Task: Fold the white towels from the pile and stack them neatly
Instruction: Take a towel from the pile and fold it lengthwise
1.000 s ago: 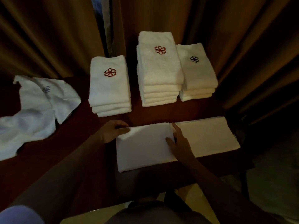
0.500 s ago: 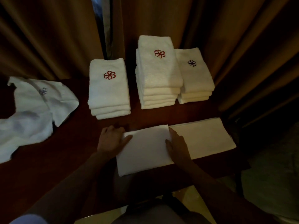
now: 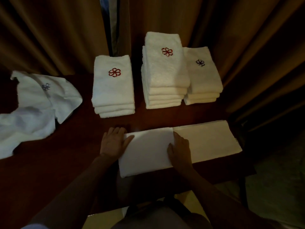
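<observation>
A long white towel (image 3: 206, 141) lies partly folded along the table's near edge, its left flap laid over the middle. My left hand (image 3: 113, 141) lies flat at the flap's left edge, thumb on the cloth. My right hand (image 3: 179, 147) presses flat on the flap's free end at the towel's middle. Three stacks of folded towels stand behind: a low one with a red flower (image 3: 113, 86), a tall one with a red flower (image 3: 165, 70), and a low one with a dark flower (image 3: 202, 75). The pile of unfolded towels (image 3: 33, 106) sprawls at the left.
The dark wooden table (image 3: 66, 154) ends just right of the long towel. Brown curtains (image 3: 49, 33) hang close behind the stacks and at the right. Pale floor shows below the table's near edge.
My left hand has slid down the flap's left edge and flattened there. My right hand stays pressed on the fold at the towel's middle. The view has shifted slightly.
</observation>
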The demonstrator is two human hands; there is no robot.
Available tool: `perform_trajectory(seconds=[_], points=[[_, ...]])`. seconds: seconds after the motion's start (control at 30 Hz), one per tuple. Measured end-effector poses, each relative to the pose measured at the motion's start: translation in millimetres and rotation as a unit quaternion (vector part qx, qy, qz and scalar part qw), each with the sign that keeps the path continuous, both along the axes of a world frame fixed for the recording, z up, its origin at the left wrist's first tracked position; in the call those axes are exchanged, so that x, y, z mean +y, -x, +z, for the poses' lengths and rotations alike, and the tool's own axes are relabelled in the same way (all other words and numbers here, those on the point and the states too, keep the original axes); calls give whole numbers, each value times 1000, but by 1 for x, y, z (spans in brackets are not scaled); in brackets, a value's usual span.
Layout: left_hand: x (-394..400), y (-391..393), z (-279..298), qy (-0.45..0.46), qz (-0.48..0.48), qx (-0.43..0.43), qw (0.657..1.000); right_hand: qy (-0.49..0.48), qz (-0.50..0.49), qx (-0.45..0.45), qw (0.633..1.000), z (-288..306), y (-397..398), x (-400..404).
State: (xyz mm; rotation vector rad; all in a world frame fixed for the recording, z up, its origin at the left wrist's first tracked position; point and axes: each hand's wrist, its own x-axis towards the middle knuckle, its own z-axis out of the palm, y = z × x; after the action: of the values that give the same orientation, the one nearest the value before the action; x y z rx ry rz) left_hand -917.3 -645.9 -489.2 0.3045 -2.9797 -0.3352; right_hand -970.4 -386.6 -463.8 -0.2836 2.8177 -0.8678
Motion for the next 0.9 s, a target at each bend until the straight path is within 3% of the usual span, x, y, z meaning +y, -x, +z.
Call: perform_trajectory(seconds=[0.2,0.4,0.47,0.57,0.63,0.7,0.8,0.9], points=[[-4,-6,0,-125,-9,37,991,-34,40,-19,998,2,9,7],[-10,-10,10,-251,20,24,968,3,47,-40,998,4,9,3],[-13,-12,9,-214,20,12,976,12,50,-41,998,2,8,4],[-1,-11,12,-41,68,-7,997,13,61,-31,998,3,10,5],[33,-8,26,20,111,-2,994,14,60,-34,998,3,11,6],[80,-3,40,7,108,-25,994,9,63,-33,997,3,12,7],[140,2,27,-15,88,-158,983,9,76,-31,997,6,13,9],[156,-1,12,10,97,-162,982,22,100,-26,994,9,19,11]])
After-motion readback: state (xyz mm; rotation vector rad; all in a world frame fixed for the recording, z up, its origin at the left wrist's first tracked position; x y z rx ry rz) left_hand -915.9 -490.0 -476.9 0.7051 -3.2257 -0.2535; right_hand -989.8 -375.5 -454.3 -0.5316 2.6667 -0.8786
